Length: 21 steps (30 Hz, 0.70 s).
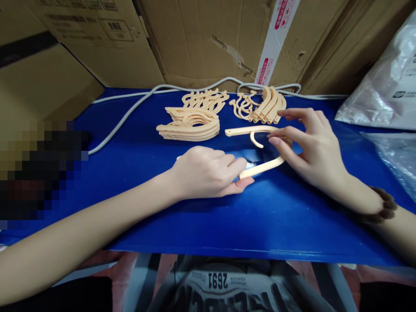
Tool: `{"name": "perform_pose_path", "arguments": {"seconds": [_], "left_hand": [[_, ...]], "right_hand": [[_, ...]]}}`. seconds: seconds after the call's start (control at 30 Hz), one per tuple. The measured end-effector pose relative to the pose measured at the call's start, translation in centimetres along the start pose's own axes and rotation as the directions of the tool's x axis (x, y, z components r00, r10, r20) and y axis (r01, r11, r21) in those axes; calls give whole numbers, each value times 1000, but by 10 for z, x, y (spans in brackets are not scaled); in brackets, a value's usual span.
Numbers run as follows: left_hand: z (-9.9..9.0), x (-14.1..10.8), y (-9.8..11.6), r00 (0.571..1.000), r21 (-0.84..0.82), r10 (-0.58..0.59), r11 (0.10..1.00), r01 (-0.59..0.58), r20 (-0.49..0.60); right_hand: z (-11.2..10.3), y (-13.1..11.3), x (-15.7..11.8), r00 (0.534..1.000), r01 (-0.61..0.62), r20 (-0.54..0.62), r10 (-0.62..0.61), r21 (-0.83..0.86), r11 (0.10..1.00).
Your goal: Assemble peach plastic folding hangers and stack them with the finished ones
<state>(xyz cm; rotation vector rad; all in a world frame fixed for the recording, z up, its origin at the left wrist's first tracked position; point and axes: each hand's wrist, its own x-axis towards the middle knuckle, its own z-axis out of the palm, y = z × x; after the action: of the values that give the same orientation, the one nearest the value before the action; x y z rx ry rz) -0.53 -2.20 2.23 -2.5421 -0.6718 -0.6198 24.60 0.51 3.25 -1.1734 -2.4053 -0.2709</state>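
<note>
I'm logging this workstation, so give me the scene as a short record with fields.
Left hand: pinching one end of a cream hanger arm
Right hand: fingers at the arm's bend; grip unclear
Surface: blue table
Back left: stacked hanger parts
Back right: hooks beside curved arms
Behind: white cable, cardboard boxes
Far right: plastic bag
Right wrist: fuzzy brown band

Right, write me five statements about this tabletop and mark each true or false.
1. The table top is blue. True.
2. The left hand grips a cream curved piece. True.
3. A brown fuzzy band circles the left wrist. False; the brown fuzzy band is on the right wrist.
4. The pale cable runs behind the piles of cream parts. True.
5. The plastic bag stands at the far left. False; the plastic bag is on the right.
</note>
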Motion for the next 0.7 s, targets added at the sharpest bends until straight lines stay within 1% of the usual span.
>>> {"name": "perform_pose_path", "arguments": {"seconds": [0.07,0.2,0.33,0.47,0.7], "left_hand": [[0,0,0,1000,2,2,1000,-2,-4],[1,-1,2,1000,-1,17,1000,-17,-1],[2,-1,4,999,-40,42,998,-41,16],[3,-2,7,998,-85,45,995,-43,32],[8,-5,9,980,-248,84,968,-37,181]], "right_hand": [[2,2,1,999,-7,32,6,8,1000],[5,3,1,993,26,111,-29,26,999],[7,2,1,982,52,178,-57,33,998],[10,1,1,967,69,242,-79,51,996],[10,3,1,961,85,259,-95,52,995]]}}
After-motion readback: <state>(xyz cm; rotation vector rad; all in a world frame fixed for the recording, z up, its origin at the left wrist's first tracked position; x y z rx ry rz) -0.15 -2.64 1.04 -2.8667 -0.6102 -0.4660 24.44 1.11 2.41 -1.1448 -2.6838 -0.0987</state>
